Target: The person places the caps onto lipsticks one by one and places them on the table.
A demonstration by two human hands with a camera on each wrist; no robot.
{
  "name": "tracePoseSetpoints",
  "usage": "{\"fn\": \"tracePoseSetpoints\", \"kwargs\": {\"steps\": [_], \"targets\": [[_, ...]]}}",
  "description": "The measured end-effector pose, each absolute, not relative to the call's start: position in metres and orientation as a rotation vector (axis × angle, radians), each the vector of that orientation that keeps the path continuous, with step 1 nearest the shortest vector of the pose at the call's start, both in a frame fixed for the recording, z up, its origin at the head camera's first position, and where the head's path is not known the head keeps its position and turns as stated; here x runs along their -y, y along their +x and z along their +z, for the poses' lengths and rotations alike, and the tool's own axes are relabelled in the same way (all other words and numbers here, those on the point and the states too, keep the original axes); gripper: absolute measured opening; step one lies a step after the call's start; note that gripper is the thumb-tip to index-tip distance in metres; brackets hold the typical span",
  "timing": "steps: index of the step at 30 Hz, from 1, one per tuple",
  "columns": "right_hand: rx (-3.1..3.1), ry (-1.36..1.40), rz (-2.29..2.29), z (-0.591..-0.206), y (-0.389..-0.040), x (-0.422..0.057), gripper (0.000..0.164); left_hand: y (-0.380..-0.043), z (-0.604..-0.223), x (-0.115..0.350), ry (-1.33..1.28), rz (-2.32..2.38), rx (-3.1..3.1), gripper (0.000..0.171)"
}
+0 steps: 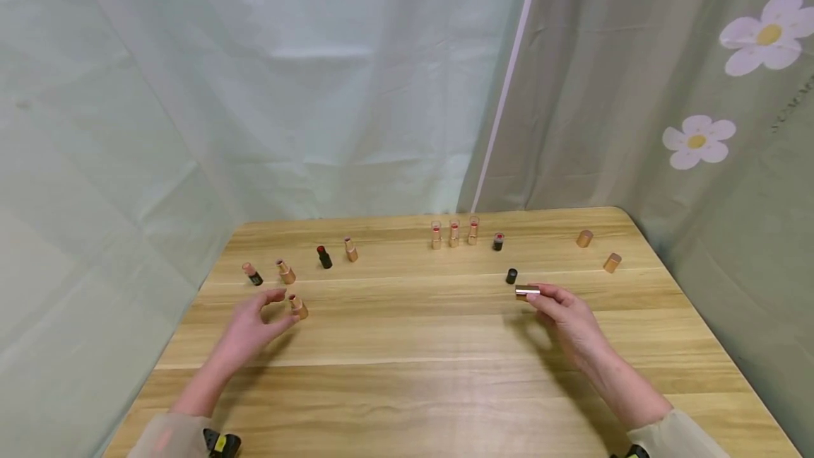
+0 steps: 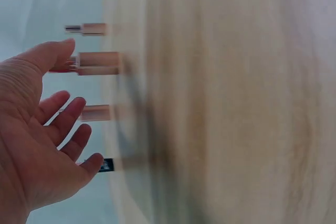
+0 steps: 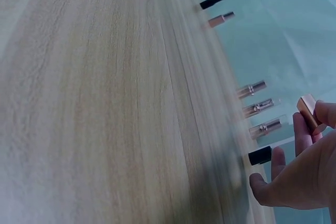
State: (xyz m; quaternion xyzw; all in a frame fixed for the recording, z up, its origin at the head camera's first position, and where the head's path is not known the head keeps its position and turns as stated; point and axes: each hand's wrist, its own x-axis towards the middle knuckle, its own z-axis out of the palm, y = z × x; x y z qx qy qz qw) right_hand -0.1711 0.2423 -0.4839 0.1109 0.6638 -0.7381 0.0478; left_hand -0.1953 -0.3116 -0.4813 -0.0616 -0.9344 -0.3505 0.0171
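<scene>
In the head view my left hand reaches around an uncapped rose-gold lipstick standing on the table's left side. Thumb and fingers are spread apart; in the left wrist view the thumb tip overlaps the top of that lipstick, with a gap to the other fingers. Over the right side, my right hand pinches a shiny rose-gold lipstick cap between thumb and fingers, raised above the wood. The right wrist view shows this cap tilted at the fingertips. A small black cap stands just beyond it.
Further lipsticks stand at the left, among them a black one and a pink-topped one. Three clear-capped lipsticks line the back, beside a short black one. Two rose-gold caps stand far right. Curtains hang behind the table.
</scene>
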Motion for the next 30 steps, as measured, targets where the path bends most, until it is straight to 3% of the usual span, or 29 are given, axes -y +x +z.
{"fn": "tracePoseSetpoints", "kwargs": {"steps": [8, 19, 30], "targets": [[-2.026, 0.328, -2.239, -0.484, -0.171, -0.241, 0.035, -0.204, -0.501, 0.315, -0.219, -1.068, 2.894, 0.053], [-2.037, 0.332, -2.2, -0.486, -0.17, -0.24, 0.049, -0.205, -0.507, 0.31, -0.221, -1.005, 2.868, 0.04], [-2.019, 0.31, -2.216, -0.487, -0.169, -0.24, 0.043, -0.207, -0.511, 0.308, -0.196, -0.942, 2.871, 0.038]]}}
